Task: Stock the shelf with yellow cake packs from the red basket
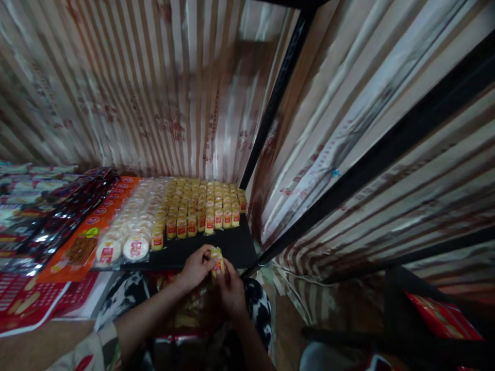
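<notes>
Between my two hands is a small yellow wrapped snack pack [217, 260] with a red label, held over the front edge of the black shelf [174, 256]. My left hand [198, 268] pinches its upper left side. My right hand [232, 289] has its fingers closed round the lower right side. Just beyond, rows of matching yellow snack packs [201, 203] stand on the shelf, labels facing me. Below my hands, between my knees, an open container [189, 314] holds more yellowish packs; its inside is dim.
Left of the yellow packs lie round white wrapped crackers [136, 247], an orange snack bag [77, 252] and dark shiny packets [50, 221]. Striped sheeting [174, 93] hangs behind. A black metal post [278, 93] rises at the shelf's right corner. A red packet [443, 315] lies at lower right.
</notes>
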{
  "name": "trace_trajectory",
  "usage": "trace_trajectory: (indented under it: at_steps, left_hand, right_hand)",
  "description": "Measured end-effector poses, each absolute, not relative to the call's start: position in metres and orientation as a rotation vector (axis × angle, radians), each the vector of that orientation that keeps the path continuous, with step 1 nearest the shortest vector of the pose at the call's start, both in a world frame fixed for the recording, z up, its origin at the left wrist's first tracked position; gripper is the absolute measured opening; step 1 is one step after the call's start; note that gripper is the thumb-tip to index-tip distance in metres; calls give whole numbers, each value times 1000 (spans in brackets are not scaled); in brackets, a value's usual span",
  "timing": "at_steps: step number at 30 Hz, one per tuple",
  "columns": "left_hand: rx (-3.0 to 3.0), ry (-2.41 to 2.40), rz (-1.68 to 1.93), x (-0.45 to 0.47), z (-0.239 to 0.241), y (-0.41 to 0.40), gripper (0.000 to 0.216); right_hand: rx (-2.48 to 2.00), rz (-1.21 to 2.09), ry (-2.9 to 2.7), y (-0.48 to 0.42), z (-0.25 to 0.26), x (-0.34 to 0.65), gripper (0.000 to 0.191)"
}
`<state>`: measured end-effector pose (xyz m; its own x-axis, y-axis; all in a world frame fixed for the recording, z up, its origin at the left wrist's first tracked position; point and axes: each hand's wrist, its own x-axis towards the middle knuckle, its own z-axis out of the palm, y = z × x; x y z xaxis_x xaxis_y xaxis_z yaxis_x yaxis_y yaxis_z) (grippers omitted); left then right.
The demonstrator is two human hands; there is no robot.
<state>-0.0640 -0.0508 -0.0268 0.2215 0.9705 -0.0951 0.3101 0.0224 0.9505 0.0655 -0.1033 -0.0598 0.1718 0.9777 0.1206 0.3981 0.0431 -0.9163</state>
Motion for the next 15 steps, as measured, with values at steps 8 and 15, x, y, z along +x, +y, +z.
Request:
trace_trajectory:
  at_steps: [8,15]
  left_hand:
    - [1783,1450,902,-36,12,27,31]
    - [1903,1626,783,2,42,70,28]
  right_hand:
    - [-1630,322,-1353,-15,-73,98,52]
    - [-1779,168,-1458,34,-94,96,54]
